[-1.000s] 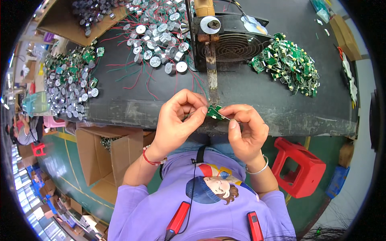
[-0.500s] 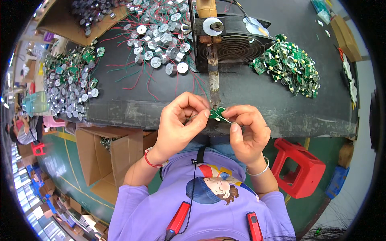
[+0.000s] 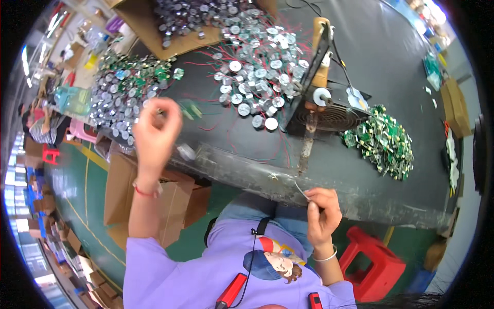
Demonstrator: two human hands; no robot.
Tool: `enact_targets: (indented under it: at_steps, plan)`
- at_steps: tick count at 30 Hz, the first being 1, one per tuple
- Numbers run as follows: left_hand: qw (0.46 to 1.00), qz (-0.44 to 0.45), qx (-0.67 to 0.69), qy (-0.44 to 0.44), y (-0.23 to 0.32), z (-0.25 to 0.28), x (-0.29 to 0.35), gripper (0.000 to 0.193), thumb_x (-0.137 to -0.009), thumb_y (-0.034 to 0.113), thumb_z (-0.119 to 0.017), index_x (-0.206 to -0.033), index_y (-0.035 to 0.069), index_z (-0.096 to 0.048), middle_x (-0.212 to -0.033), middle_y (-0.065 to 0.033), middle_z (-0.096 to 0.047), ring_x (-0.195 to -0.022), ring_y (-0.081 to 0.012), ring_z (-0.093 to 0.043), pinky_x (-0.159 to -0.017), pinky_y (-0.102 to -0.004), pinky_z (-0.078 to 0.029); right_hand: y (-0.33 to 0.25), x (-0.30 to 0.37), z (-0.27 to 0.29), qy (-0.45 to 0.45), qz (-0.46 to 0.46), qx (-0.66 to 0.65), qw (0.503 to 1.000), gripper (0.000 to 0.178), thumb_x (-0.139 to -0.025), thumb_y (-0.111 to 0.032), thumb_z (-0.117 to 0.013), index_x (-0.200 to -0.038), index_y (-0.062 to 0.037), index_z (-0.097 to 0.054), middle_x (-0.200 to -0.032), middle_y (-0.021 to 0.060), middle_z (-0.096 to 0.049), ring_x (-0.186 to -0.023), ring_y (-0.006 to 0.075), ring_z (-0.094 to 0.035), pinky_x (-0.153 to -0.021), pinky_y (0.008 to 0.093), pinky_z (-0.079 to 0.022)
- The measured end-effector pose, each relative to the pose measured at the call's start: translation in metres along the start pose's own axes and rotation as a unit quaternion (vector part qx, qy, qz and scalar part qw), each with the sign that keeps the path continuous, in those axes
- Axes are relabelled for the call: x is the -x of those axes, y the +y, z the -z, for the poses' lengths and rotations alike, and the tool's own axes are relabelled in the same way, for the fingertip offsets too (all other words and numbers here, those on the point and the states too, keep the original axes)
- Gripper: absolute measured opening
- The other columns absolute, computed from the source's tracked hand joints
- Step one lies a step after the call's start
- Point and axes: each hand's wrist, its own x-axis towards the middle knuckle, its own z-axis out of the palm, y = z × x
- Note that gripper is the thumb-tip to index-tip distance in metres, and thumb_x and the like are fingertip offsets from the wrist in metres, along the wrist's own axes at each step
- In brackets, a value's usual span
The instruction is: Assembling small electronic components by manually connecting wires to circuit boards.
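My left hand [image 3: 157, 129] is raised at the left near the table edge, thumb and fingers closed in a pinch; motion blur hides what they grip. Close by, a blurred green circuit board [image 3: 191, 109] and a blurred silvery piece [image 3: 186, 152] appear; whether wires tie them to the hand cannot be made out. My right hand [image 3: 323, 208], at the front edge, pinches a thin strand of solder wire [image 3: 301, 191] that points up and left. Above it stands a wooden-handled soldering iron [image 3: 307, 149], its shaft running down toward the table edge.
Small round motors [image 3: 260, 82] with red and green wires lie heaped mid-table. A mixed pile of motors and boards [image 3: 116, 105] is at left, circuit boards [image 3: 383, 141] at right. A black fan [image 3: 334, 118] stands behind the iron. A cardboard box [image 3: 175, 206] and red stool [image 3: 378, 273] are below.
My left hand has left the iron's tip and swung left toward the mixed pile. The green board is away from the tip. My right hand keeps the solder wire. The view has shifted.
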Motion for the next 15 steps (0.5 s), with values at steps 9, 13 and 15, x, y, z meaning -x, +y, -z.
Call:
enact_targets:
  at_steps: [9, 13, 15]
  plan:
    - [0.946, -0.271, -0.134, -0.115, -0.028, -0.043, -0.041, 0.029, -0.085, 0.011, -0.060, -0.114, 0.006, -0.059, -0.104, -0.0139, -0.062, -0.103, -0.0293, -0.058, -0.092, -0.0368, -0.045, 0.001, 0.028, -0.009, 0.078, -0.011, -0.050, 0.996, 0.025, -0.093, -0.021, -0.047, -0.077, -0.0022, -0.049, -0.091, 0.0170, -0.059, -0.079, 0.0220, -0.054, -0.069, 0.0318, -0.046]
    - [0.947, -0.224, -0.187, -0.133, -0.023, -0.073, -0.029, 0.023, -0.077, 0.020, -0.068, -0.094, 0.008, -0.059, -0.079, -0.0062, -0.056, -0.081, -0.0254, -0.052, -0.072, -0.0373, -0.038, -0.007, 0.027, -0.006, 0.074, -0.072, -0.053, 0.993, 0.014, -0.091, -0.011, -0.047, -0.083, -0.0014, -0.053, -0.094, 0.0164, -0.059, -0.079, 0.0203, -0.055, -0.071, 0.0313, -0.048]
    - [0.932, -0.277, -0.220, -0.077, -0.010, -0.070, -0.002, 0.023, -0.074, 0.022, -0.070, -0.091, 0.011, -0.061, -0.078, -0.0045, -0.057, -0.082, -0.0245, -0.052, -0.075, -0.0372, -0.036, 0.003, 0.032, 0.002, 0.072, -0.034, 0.056, 0.995, 0.011, -0.091, -0.010, -0.050, -0.089, -0.0006, -0.056, -0.099, 0.0157, -0.057, -0.079, 0.0161, -0.054, -0.065, 0.0266, -0.047]
